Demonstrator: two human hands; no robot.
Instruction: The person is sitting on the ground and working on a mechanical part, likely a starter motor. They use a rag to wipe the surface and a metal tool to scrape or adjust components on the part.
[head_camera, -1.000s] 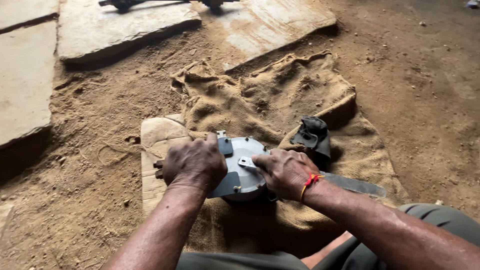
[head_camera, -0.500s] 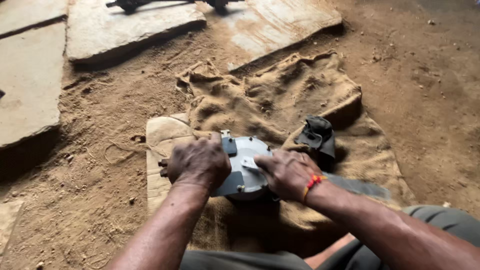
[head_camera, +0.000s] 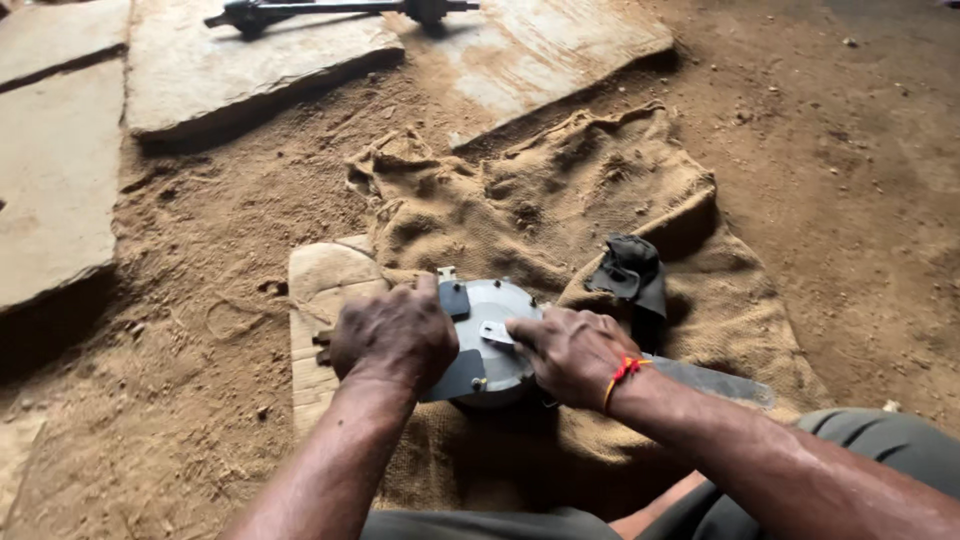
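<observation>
A round grey metal part (head_camera: 492, 330) with small bolts and dark flat tabs on its rim lies on a burlap sack (head_camera: 560, 200). My left hand (head_camera: 395, 335) grips its left edge, fingers curled over a dark tab. My right hand (head_camera: 570, 352), with a red thread on the wrist, presses on its right side next to a small shiny metal tab (head_camera: 496, 333). A long flat metal blade (head_camera: 715, 380) sticks out to the right from under my right forearm.
A black crumpled object (head_camera: 630, 275) lies on the sack just right of the part. A pale flat board (head_camera: 322, 320) sits under the sack's left edge. Stone slabs (head_camera: 60, 170) lie at the left and back, with a dark metal tool (head_camera: 330, 12) on one. Sandy dirt surrounds everything.
Both hands stay on the round part with only slight shifts. The camera view has drifted a little.
</observation>
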